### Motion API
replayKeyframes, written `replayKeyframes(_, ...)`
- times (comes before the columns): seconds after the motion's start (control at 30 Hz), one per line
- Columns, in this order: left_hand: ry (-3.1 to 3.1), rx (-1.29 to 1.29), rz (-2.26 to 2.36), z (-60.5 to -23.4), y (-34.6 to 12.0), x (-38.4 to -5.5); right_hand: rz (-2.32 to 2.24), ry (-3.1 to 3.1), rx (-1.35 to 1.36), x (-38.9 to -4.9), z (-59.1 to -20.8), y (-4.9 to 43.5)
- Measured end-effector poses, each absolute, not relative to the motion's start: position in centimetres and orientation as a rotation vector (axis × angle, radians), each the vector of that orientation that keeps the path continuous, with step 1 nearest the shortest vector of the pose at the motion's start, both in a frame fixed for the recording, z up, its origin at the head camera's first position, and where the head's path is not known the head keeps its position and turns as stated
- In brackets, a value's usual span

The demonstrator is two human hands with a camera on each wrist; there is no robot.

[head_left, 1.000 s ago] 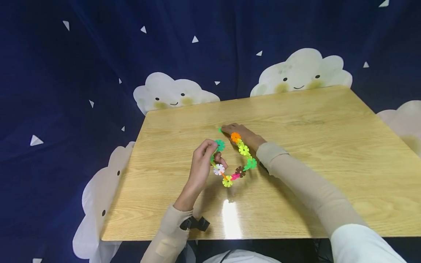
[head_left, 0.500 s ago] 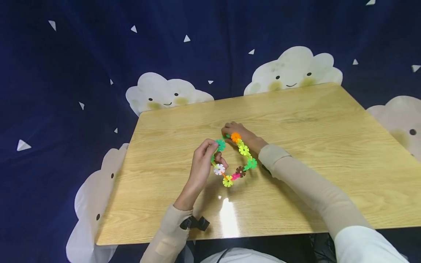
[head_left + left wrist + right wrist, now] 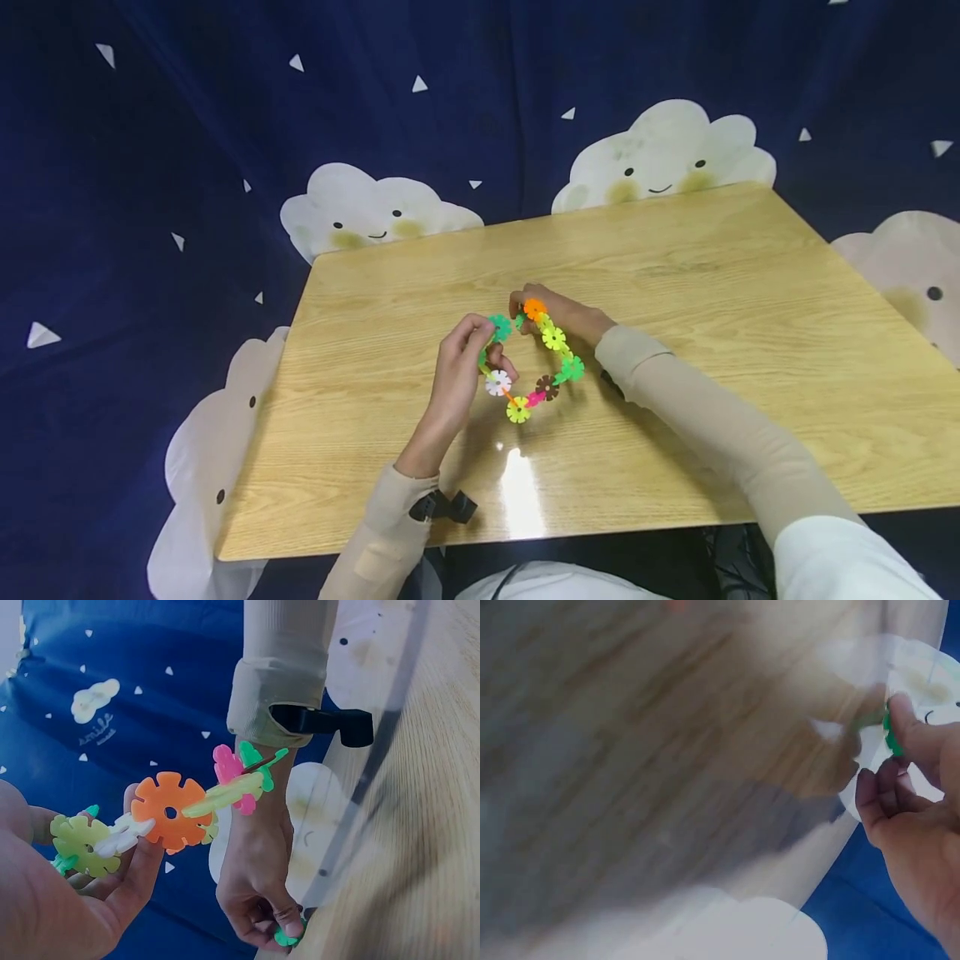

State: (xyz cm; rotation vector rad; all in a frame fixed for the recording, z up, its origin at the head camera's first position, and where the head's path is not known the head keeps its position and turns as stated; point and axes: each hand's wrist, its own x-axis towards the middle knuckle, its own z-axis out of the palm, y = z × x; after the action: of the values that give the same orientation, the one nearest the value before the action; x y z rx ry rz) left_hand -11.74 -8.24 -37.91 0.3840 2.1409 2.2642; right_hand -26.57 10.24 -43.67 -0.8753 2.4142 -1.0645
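A curved chain of interlocking flower-shaped plastic discs hangs from my left hand [image 3: 453,367], which grips it near its teal-green end disc [image 3: 501,327]. Along the chain come a white disc [image 3: 492,385], a yellow disc [image 3: 513,413], a pink one, a brown one and several others, up to an orange disc [image 3: 531,306] at the far end. My right hand [image 3: 561,312], behind that end, pinches a loose green disc [image 3: 282,938] between thumb and fingers. In the right wrist view this green disc [image 3: 893,736] shows edge-on. The left palm hides part of the chain.
Both hands work over a light wooden table [image 3: 375,467]. Its far edge meets a dark blue curtain [image 3: 420,83] with smiling clouds. A black strap with a camera [image 3: 453,507] sits on the left wrist.
My right hand has drawn the green disc nearer, towards the teal-green end of the chain. The left hand keeps its grip almost still, while the head view has shifted slightly.
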Motion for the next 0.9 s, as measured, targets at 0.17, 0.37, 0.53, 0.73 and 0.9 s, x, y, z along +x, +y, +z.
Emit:
replayKeyframes(0.17,2.140,0.386,2.258,-37.8,-8.2,-11.9,-0.880,2.616,-1.138,-27.7,-43.8,11.0)
replayKeyframes(0.37,2.144,0.367,2.263,-37.6,-8.4,-11.9,-0.940,2.728,-1.023,-28.0,-42.8,12.9)
replayKeyframes(0.53,2.132,0.367,2.267,-37.5,-8.4,-11.9,-1.170,2.779,-0.944,-27.3,-40.9,13.9)
replayKeyframes(0.73,2.116,0.351,2.246,-37.5,-8.4,-11.8,-1.441,2.765,-1.028,-25.7,-38.2,14.2)
replayKeyframes(0.9,2.131,0.345,2.230,-37.2,-8.3,-11.8,-1.594,2.600,-1.074,-23.7,-36.2,13.9)
